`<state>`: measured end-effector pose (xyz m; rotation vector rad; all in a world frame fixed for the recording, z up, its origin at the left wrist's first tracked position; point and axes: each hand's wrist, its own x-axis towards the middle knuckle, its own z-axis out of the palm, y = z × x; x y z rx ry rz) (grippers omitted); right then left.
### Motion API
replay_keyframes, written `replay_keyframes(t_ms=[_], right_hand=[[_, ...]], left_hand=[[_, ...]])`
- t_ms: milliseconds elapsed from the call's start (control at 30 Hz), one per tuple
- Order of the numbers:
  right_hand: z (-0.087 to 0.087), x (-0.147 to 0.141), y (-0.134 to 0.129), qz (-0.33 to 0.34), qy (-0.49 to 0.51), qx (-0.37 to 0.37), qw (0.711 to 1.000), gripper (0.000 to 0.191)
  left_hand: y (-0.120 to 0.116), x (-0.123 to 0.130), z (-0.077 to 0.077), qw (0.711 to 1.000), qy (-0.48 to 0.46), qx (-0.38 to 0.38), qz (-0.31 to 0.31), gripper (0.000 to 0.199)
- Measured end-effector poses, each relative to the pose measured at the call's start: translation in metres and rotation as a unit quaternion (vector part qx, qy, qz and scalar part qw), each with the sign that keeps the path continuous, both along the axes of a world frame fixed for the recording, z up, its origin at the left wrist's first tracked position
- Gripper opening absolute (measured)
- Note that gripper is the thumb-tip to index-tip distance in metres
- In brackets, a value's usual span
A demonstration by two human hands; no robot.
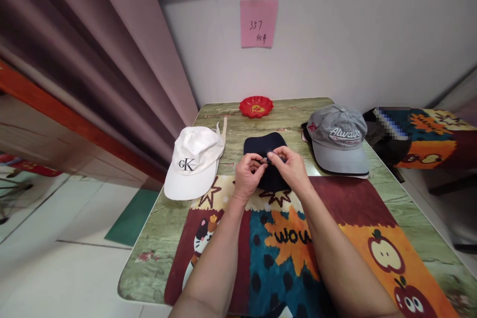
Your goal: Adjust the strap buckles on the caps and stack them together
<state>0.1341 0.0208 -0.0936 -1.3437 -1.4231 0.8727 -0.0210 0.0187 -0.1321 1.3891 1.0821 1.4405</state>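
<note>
I see two arms, the bare left forearm (218, 253) and bare right forearm (331, 238), slanting inward from the frame's bottom edge to the left hand (249, 174) and right hand (288, 164), fingers bent, thumbs pinching, close together near the centre.

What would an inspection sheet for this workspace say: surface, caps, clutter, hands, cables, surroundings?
Surface: green marbled table, patterned mat on its near side.
Caps: dark cap at the hands; white cap to its left, gray cap to its right.
Clutter: red dish near the table's far edge.
Hands: left hand and right hand pinch at the dark cap; the gripped part is too small to identify.
Cables: nothing seen.
Surroundings: pink note on the wall; curtain at left.
</note>
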Motion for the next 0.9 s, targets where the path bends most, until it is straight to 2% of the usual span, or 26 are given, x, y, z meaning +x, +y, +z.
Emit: replay_keyframes(t_ms=[133, 267, 333, 500, 667, 800, 900], right_hand=[[-0.011, 0.002, 0.005, 0.057, -0.009, -0.02, 0.998, 0.03], [-0.018, 0.002, 0.008, 0.04, 0.021, -0.038, 0.998, 0.032], [-0.018, 0.002, 0.008, 0.038, 0.023, -0.039, 0.998, 0.033], [-0.015, 0.002, 0.005, 0.09, 0.03, -0.038, 0.995, 0.033], [-0.015, -0.004, 0.005, 0.023, 0.092, -0.088, 0.992, 0.039], [-0.015, -0.015, 0.003, -0.004, 0.169, -0.106, 0.98, 0.043], [-0.014, -0.025, -0.001, -0.017, 0.189, -0.087, 0.978, 0.041]], left_hand=[[0.002, -0.001, -0.002, 1.0, -0.002, 0.008, 0.008, 0.025], [0.003, -0.002, -0.004, 0.999, 0.022, 0.035, 0.018, 0.023], [0.002, -0.002, -0.004, 0.998, 0.03, 0.044, 0.025, 0.021], [0.0, -0.001, -0.001, 0.997, 0.028, 0.062, 0.032, 0.018], [-0.001, 0.003, -0.001, 0.998, 0.0, 0.051, 0.04, 0.031], [-0.001, 0.002, 0.001, 0.994, 0.027, 0.082, 0.07, 0.018], [0.0, 0.001, 0.004, 0.995, -0.003, 0.066, 0.076, 0.016]])
